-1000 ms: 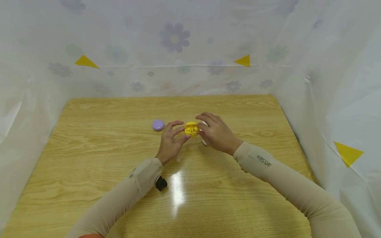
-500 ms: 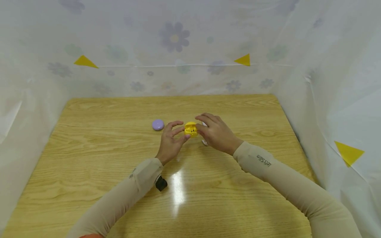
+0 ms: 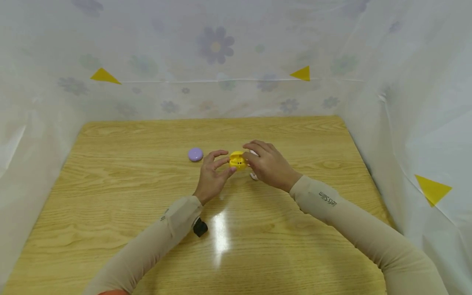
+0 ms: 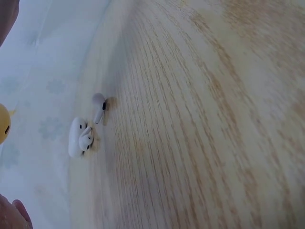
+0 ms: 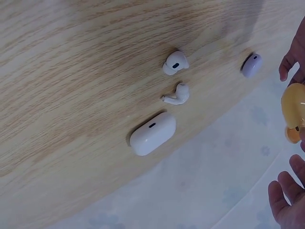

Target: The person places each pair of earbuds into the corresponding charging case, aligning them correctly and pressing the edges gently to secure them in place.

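A yellow earbud case (image 3: 237, 164) is held above the table with its lid raised and dark marks visible inside. My left hand (image 3: 213, 176) grips its left side between thumb and fingers. The thumb and forefinger of my right hand (image 3: 271, 166) close on its right side, covering part of the inside; whether they pinch an earbud too is hidden. In the right wrist view the yellow case (image 5: 291, 102) is cut off by the edge, a small orange part under it. A white earbud case (image 5: 153, 134) lies on the table near two white earbuds, a stemmed earbud (image 5: 177, 94) and another earbud (image 5: 175, 63).
A round lilac case (image 3: 195, 154) lies left of my left hand. The wooden table (image 3: 110, 172) ends at a pale flowered curtain (image 3: 155, 61) behind and at both sides. A black wrist device (image 3: 200, 227) hangs under my left forearm.
My right thumb and forefinger have shifted inward over the yellow case's right part. The left hand and the case have barely moved.
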A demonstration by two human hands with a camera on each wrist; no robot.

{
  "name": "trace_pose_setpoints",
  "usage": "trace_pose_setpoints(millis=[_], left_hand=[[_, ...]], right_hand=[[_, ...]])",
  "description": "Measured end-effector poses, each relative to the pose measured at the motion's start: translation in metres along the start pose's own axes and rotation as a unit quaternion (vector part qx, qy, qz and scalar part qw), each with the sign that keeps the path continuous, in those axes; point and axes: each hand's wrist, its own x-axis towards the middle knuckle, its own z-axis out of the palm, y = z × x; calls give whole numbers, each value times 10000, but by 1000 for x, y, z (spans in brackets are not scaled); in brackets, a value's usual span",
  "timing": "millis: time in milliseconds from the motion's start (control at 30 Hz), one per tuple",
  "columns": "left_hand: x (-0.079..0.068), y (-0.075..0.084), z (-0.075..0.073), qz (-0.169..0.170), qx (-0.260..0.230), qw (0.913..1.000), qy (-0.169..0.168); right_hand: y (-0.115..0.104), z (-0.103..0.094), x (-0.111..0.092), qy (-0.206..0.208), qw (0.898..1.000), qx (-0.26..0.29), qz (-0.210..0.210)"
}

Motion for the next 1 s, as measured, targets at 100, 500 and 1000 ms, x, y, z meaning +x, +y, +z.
trace_pose_setpoints(millis=[100,500,1000], left_hand=[[0,1,0,2,4,10000,-5],[1,4,5,6,-148,9999,8],[2,4,5,-564,-370,9977,-91]], right_hand=[[1,1,-1,-110,9999,55,78],[3,18,-4,-479,9976,-138,474],[-2,22,-8,-57,9998,-13,192]])
